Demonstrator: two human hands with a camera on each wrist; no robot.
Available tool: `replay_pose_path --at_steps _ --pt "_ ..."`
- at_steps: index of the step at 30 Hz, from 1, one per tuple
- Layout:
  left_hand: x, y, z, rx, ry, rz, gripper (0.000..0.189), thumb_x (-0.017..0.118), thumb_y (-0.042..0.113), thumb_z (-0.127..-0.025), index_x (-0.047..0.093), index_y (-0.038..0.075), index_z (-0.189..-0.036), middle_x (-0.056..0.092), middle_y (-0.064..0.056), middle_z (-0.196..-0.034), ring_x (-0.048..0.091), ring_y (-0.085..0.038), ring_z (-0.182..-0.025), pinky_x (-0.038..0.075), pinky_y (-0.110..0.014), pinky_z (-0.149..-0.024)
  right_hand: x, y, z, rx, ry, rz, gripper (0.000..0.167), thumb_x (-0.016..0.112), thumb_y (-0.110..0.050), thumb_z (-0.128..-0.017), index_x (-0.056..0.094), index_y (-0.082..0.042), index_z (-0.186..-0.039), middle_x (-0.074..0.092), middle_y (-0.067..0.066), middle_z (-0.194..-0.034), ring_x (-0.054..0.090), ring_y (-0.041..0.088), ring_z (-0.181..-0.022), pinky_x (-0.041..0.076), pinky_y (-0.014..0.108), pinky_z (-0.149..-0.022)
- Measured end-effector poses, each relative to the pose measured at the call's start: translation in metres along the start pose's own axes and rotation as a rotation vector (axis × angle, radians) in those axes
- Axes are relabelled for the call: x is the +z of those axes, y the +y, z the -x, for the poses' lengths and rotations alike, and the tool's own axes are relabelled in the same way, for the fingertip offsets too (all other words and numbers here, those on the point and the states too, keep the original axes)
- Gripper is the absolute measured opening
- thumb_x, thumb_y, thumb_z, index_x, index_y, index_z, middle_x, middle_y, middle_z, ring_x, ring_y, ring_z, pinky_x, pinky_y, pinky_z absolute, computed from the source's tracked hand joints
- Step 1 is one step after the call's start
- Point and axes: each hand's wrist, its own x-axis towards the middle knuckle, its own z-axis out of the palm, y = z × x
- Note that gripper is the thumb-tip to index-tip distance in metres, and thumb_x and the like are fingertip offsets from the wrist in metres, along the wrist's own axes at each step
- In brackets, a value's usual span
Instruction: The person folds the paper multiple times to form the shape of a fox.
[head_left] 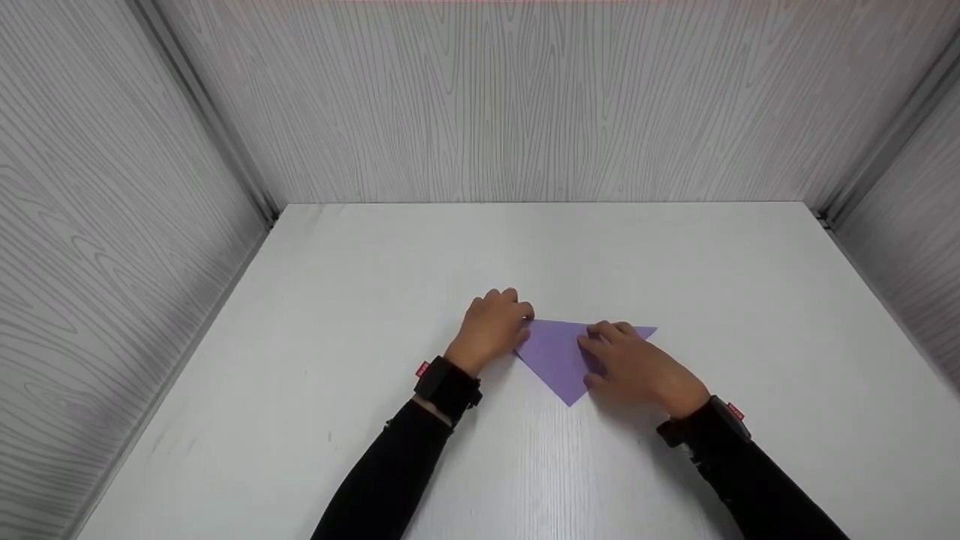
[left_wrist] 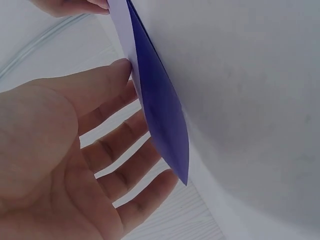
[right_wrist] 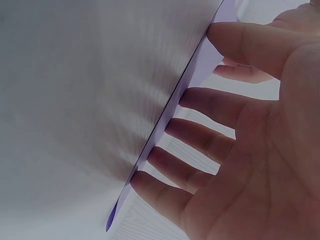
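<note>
Paper [head_left: 555, 361] is under the spread fingers of the right hand [head_left: 637, 367]; left hand [head_left: 489, 326] has its fingers at one corner, can't tell if pinching. Probably super light, bendy, creases easily, so I'd grab the edges.

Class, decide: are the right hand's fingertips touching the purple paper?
Touching: the right wrist view shows it, with fingertips of the right hand resting against the purple paper, no gap between.
</note>
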Motion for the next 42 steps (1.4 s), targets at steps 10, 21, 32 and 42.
replay_pose_path --at_steps 10,21,32,42 --pt "0.004 -0.001 -0.001 0.033 0.074 -0.026 0.016 0.075 0.017 -0.099 0.079 0.013 -0.115 0.074 -0.009 -0.106 0.067 -0.030 -0.098 0.057 -0.044 -0.083 0.001 0.001 0.000 -0.009 0.011 0.000 0.054 0.068 -0.019 -0.099 0.058 0.003 -0.147 0.054 0.022 -0.147 0.050 0.049 -0.136 0.049 0.059 -0.108" --pt "-0.002 0.001 -0.003 0.037 0.050 0.071 0.009 0.073 0.005 -0.097 0.079 0.009 -0.102 0.076 -0.008 -0.098 0.071 -0.025 -0.092 0.058 -0.038 -0.078 -0.006 -0.001 0.003 0.009 -0.031 -0.025 0.056 0.072 -0.019 -0.096 0.059 -0.001 -0.148 0.055 0.018 -0.149 0.051 0.043 -0.138 0.051 0.057 -0.107" --pt "-0.053 0.011 0.011 0.106 0.059 0.257 0.007 0.073 0.007 -0.098 0.078 0.012 -0.099 0.075 -0.003 -0.096 0.067 -0.019 -0.091 0.055 -0.035 -0.077 -0.039 0.006 0.007 -0.142 0.492 0.089 0.027 0.084 -0.009 -0.087 0.077 -0.007 -0.114 0.071 0.009 -0.106 0.066 0.032 -0.090 0.054 0.045 -0.071" --pt "-0.101 0.027 0.028 0.154 0.288 0.217 0.011 0.077 0.008 -0.093 0.075 0.018 -0.090 0.071 0.005 -0.087 0.064 -0.013 -0.082 0.050 -0.032 -0.072 -0.087 -0.019 0.015 -0.189 0.626 -0.007 0.018 0.079 0.003 -0.086 0.078 -0.014 -0.089 0.071 -0.006 -0.082 0.062 0.008 -0.073 0.053 0.031 -0.064"
